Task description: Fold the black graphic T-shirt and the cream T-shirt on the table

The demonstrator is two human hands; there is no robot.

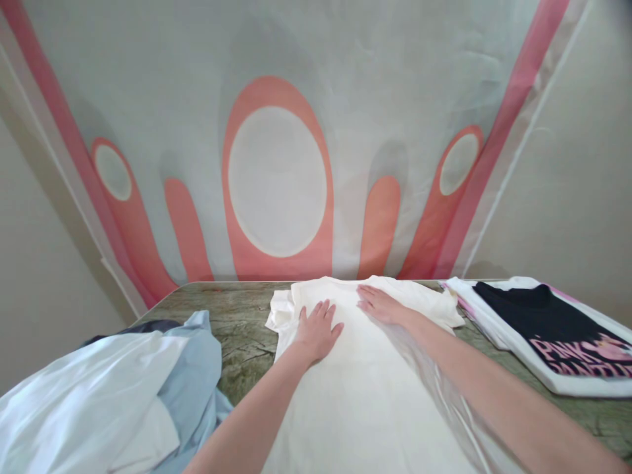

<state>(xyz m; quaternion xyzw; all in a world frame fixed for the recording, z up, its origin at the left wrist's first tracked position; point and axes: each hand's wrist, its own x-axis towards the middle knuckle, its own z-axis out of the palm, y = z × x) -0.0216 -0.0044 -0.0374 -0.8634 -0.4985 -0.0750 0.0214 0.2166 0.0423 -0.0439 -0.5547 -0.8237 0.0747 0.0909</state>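
Head view, only one: white shirt [345, 401] lies spread on the surface [241, 336], in the middle, its neck end at the far edge. Left hand [316, 332] flat on the upper body of it, fingers a bit apart, thumb out to the side, nothing pinched. Right hand [380, 306] palm down near the neckline, fingers nearly together, not gripping anything.

Status, my read: shirt body is laid out, no fold across it that I can see. Left-side sleeve [281, 311] is bunched, right-side sleeve [444, 308] lies out flatter. Loose creases run down the right side by the right forearm, so smoothing looks only partly done. Lower end runs out of frame, can't judge it.

Counts: 1 white shirt, 2 sleeves, 2 hands. Right: 1 flat stack [518, 352] with a black printed panel [518, 304] on top; layers below can't be counted. Left: 1 loose heap, at least 3 pieces by colour: white cloth [93, 395], light blue cloth [205, 355], dark cloth [155, 326]. Behind: 1 printed backdrop [395, 79], 3 pale ovals [277, 181].
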